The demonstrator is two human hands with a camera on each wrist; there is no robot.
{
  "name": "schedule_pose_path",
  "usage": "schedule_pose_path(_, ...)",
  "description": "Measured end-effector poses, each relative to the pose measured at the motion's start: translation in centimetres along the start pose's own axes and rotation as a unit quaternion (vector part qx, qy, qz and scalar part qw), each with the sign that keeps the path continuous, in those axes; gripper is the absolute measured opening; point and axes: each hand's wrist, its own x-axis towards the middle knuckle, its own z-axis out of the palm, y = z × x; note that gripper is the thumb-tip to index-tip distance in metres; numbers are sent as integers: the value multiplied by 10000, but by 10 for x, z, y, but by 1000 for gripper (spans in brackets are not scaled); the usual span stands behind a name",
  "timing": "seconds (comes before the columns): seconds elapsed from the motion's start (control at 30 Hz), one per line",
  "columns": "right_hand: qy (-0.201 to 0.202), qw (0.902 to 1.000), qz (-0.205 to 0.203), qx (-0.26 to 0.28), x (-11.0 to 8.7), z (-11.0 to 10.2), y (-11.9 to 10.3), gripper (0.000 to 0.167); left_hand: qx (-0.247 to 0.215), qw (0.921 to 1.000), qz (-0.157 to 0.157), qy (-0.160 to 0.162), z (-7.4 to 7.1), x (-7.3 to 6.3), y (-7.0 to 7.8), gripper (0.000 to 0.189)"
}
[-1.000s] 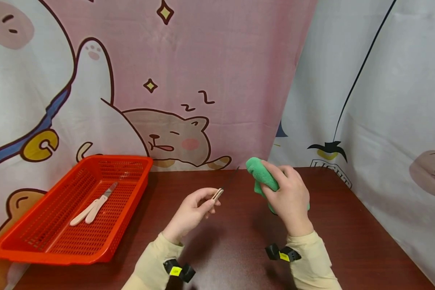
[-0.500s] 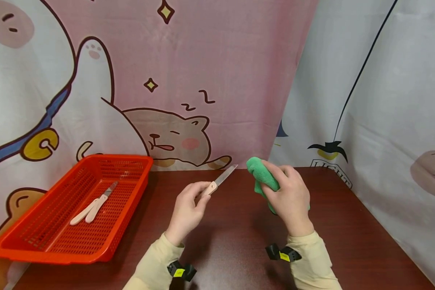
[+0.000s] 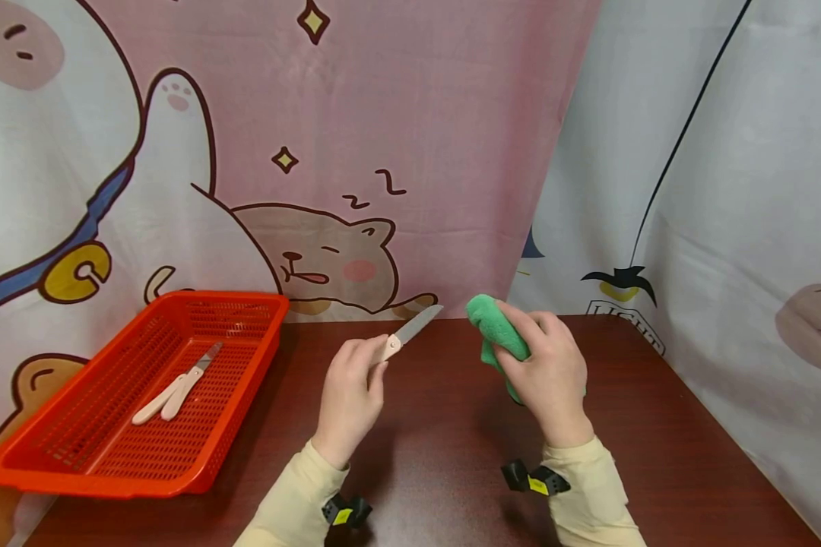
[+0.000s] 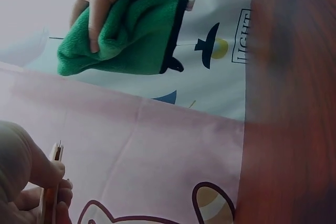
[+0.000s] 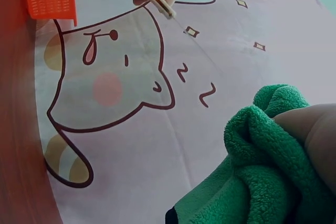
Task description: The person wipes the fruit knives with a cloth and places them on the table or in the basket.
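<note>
My left hand (image 3: 350, 399) holds a small folding knife (image 3: 410, 328) by its pale handle, above the table. The blade is unfolded and points up and to the right, its flat side towards the head view. In the right wrist view the same knife (image 5: 163, 4) shows its handle slot and thin blade edge-on. My right hand (image 3: 546, 372) grips a bunched green cloth (image 3: 496, 327) in the air, a short gap to the right of the blade tip. Dark edging runs along the cloth (image 4: 142, 35) in the left wrist view.
A red plastic basket (image 3: 236, 414) stands on the left of the brown table (image 3: 451, 471). Inside it lie two more pale-handled knives (image 3: 181, 391), crossing each other, blades out. A printed curtain (image 3: 438, 152) hangs right behind the table and along its right side.
My left hand has turned the knife from edge-on to flat side showing and drawn it slightly left. The right hand with the cloth has stayed nearly still.
</note>
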Motion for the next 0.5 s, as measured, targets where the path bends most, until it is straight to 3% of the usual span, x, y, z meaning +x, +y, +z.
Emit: schedule_pose_path(0.5,-82,9942,-1040,248,-11,19,-38,57,582,9972,444,169,2,-4,15,38)
